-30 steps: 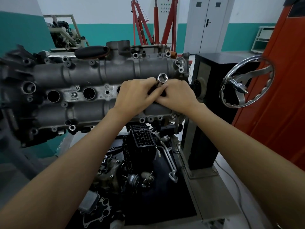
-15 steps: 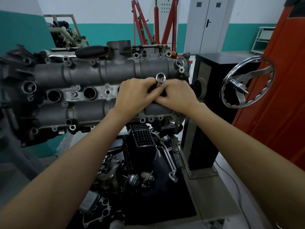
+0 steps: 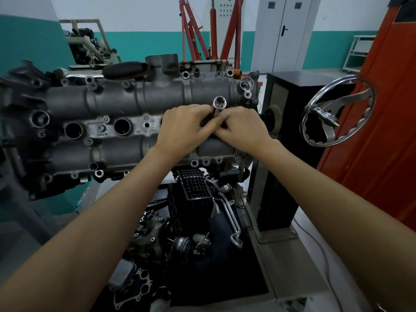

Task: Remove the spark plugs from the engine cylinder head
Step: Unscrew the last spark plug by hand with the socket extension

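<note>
Teal-and-white workshop walls are running behind the scene, with a red engine hoist (image 3: 198, 30) and grey double doors (image 3: 283, 32) standing at the back. An engine cylinder head (image 3: 117, 113) is sitting mounted on a stand, its face turned toward the viewer, two open plug wells (image 3: 73, 130) showing at its left. Both hands are meeting at the right part of the head: the left hand (image 3: 182, 129) and the right hand (image 3: 243, 129) are curling their fingers (image 3: 211, 127) around a silver spark plug socket (image 3: 218, 104), whose open end is pointing up and out. Whether a spark plug is sitting inside it cannot be told. A chrome handwheel (image 3: 337, 111) is hanging at the right, and loose engine parts (image 3: 193, 199) are lying below on a black mat (image 3: 225, 278).
</note>
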